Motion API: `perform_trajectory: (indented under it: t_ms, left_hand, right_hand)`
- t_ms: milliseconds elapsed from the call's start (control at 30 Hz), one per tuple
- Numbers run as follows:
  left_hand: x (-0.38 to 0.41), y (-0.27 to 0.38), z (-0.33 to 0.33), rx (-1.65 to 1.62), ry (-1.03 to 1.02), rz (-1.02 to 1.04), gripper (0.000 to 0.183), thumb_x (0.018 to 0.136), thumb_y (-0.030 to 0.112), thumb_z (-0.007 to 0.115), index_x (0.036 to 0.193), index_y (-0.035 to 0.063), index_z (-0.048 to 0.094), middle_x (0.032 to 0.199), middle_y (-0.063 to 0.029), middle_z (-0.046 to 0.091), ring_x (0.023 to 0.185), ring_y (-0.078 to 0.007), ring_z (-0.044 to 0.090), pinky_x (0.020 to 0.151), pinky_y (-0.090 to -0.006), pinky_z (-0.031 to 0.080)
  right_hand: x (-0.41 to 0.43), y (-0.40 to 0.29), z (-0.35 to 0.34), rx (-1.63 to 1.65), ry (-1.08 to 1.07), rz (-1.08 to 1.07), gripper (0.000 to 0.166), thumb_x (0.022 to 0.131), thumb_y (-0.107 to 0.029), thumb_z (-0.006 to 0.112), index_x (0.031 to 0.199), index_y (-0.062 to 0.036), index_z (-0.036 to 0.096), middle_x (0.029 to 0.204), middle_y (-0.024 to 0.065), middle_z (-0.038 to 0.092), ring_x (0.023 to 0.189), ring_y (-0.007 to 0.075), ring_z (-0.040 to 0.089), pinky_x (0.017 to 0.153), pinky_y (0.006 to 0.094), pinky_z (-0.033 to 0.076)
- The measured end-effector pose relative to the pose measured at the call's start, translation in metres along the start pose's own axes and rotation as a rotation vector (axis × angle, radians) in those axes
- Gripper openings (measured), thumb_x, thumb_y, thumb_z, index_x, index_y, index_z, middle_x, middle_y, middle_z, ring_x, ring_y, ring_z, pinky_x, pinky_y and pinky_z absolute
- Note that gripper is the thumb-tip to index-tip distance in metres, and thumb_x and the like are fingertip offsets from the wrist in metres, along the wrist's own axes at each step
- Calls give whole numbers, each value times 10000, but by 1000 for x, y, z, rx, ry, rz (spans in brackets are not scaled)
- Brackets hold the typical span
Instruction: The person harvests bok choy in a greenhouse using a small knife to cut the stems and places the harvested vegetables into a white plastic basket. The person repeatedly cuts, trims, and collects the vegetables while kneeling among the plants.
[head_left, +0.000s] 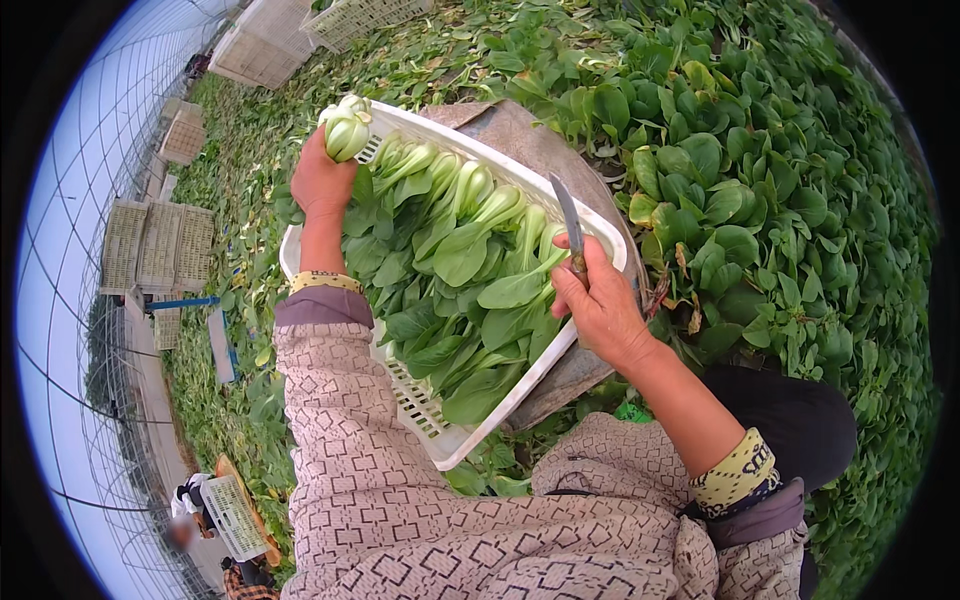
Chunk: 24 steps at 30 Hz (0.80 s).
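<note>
My left hand (324, 174) grips a bunch of bok choy (347, 129) at the crate's far left corner, its pale stem bases upward. Before me a white plastic crate (416, 420) with slotted walls holds rows of bok choy (457, 255), stems towards the far side and leaves towards me. In my right hand (604, 304) is a knife (568, 210), its blade pointing up and away over the crate's right end. The right fingers are close to the leaves there; whether they touch any is unclear. A brown sheet (525, 139) lies under the crate.
Dense bok choy plants (742, 202) grow to the right. Stacked crates (157, 244) stand at left, with more crates (262, 41) at the top. A blue-framed object (221, 341) is among the leaves. Lower left, a person (184, 525) is beside a white crate (234, 517).
</note>
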<state>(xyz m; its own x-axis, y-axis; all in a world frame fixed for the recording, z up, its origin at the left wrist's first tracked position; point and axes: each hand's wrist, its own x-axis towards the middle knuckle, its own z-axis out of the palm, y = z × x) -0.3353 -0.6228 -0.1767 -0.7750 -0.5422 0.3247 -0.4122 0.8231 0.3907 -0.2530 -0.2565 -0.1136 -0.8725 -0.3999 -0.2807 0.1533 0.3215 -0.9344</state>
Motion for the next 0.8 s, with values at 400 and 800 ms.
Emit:
perform_trajectory:
  t_ms: [400,800]
  left_hand:
    - [1,-38,162,386,-503,-170,666,809,211,585,1413,275,311,1351,-129,457,1177,-354,510,916,-538,396]
    - [104,-175,144,-628,-413,-148,573,796,62,571,1358,27,467,1346,-170,505,1193,-272,507,1009,-335,386]
  right_hand:
    - [8,24,10,-277,-19,-260,260,893,-113,559,1123,-15,491,730,129,595,652,323,615,579,371,494]
    - [20,22,14,-282,-83,-360,223,877,-177,518,950,-9,392,798,178,569,692,391,605,583,459,488]
